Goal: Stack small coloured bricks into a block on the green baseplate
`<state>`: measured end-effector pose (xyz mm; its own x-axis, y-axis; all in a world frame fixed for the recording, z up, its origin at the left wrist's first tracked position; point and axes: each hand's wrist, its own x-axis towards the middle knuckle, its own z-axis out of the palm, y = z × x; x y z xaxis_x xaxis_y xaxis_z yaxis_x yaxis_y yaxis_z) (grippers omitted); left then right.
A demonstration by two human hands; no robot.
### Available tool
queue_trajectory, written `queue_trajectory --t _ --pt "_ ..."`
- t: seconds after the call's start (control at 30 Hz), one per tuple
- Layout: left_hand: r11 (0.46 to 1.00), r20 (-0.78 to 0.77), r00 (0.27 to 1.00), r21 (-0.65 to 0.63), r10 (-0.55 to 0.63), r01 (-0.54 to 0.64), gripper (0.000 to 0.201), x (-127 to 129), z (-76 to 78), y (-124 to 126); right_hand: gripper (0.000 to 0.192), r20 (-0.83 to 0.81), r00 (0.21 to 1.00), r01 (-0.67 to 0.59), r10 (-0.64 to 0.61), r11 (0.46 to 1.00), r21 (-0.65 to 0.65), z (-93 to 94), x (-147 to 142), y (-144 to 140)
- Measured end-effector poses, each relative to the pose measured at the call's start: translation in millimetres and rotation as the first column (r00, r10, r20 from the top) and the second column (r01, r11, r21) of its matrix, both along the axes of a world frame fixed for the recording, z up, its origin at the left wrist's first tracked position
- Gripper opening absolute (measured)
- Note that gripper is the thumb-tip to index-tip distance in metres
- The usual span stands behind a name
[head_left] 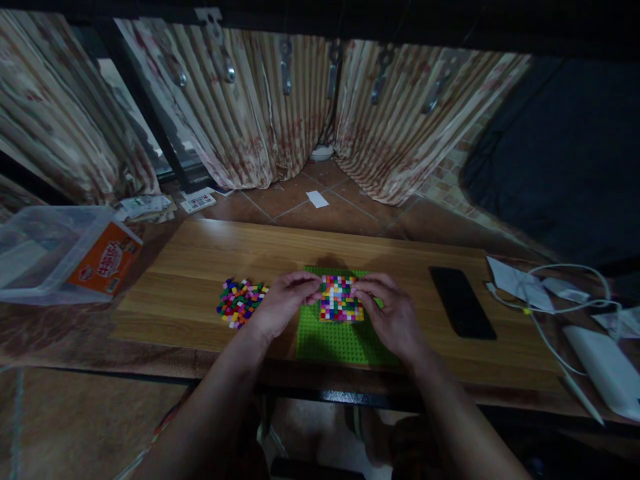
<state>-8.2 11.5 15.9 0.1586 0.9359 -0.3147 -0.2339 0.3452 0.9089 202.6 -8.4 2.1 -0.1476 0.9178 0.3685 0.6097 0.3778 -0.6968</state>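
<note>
Left hand (281, 303) loosely curled, fingertips pinched narrow at the left edge of the multicoloured square patch of small plastic bricks (341, 298); whether a single brick sits between the fingertips cannot be told. Right hand (391, 313) also half-closed, fingers bent onto the patch's right edge, touching it. The patch sits on the upper middle of a bright green studded baseplate (336, 341), which lies flat on a low wooden tabletop (200, 260). Loose heap of mixed-colour small bricks (239, 302) just beside the left hand, on the wood. Black flat phone (462, 301) lies right of the baseplate, apart from the right hand. Baseplate's side edges are partly covered by both hands. Dim light; individual studs are hard to make out.
</note>
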Motion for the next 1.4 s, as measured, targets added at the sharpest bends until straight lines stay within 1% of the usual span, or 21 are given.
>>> queue_trajectory --t 0.1,0.2,0.3,0.53,0.7,0.83,0.93,1.03,1.1,1.13,1.23,1.4 --pt "1.0 0.008 1.0 0.009 -0.005 0.005 0.016 -1 0.6 0 0.021 0.063 0.997 -0.043 0.042 0.999 0.014 -4.9 -4 0" --pt "0.999 -0.013 0.999 0.011 -0.03 0.03 0.014 -2 2.1 -2 0.02 0.106 0.994 -0.036 0.032 0.999 0.036 -8.2 -6 0" --pt "0.999 -0.033 0.999 0.011 -0.04 0.04 0.015 -2 2.7 -3 0.018 0.113 0.994 -0.015 0.01 0.999 0.044 -8.0 -7 0" --pt "1.0 -0.016 1.0 0.018 -0.02 0.02 0.02 -1 -0.2 -3 0.012 0.022 0.998 0.059 -0.06 0.998 0.003 -7.6 -15 1" --pt "0.998 -0.038 0.998 0.024 -0.051 0.052 0.021 1 0.9 -3 0.012 -0.016 0.997 0.073 -0.073 0.997 -0.003 -10.0 -16 1" --pt "0.998 -0.044 0.998 0.034 -0.046 0.048 0.02 1 1.6 -3 0.01 -0.139 0.983 0.112 -0.123 0.99 -0.08 -14.1 -19 1" --pt "0.998 -0.051 0.998 0.044 -0.039 0.041 0.019 0 1.5 -3 0.01 -0.277 0.933 0.183 -0.23 0.966 -0.185 -21.5 -22 2" --pt "0.998 -0.042 0.998 0.037 -0.043 0.045 0.018 -1 1.0 -3 0.026 -0.422 0.832 0.21 -0.36 0.908 -0.362 -28.7 -25 4" --pt "0.998 -0.036 0.998 0.034 -0.051 0.052 0.018 -1 0.8 -4 0.037 -0.488 0.767 0.183 -0.417 0.87 -0.458 -30.8 -27 4" --pt "0.998 -0.036 0.998 0.032 -0.053 0.054 0.018 -1 0.8 -4 0.041 -0.513 0.742 0.166 -0.431 0.86 -0.482 -30.9 -28 4" --pt "0.999 -0.022 0.999 0.018 -0.046 0.047 0.017 -1 1.0 -5 0.042 -0.577 0.697 0.131 -0.427 0.866 -0.482 -29.8 -29 4" --pt "0.999 0.019 0.999 -0.014 -0.042 0.042 0.019 0 1.8 -6 0.039 -0.627 0.665 0.11 -0.406 0.883 -0.456 -33.6 -31 4"
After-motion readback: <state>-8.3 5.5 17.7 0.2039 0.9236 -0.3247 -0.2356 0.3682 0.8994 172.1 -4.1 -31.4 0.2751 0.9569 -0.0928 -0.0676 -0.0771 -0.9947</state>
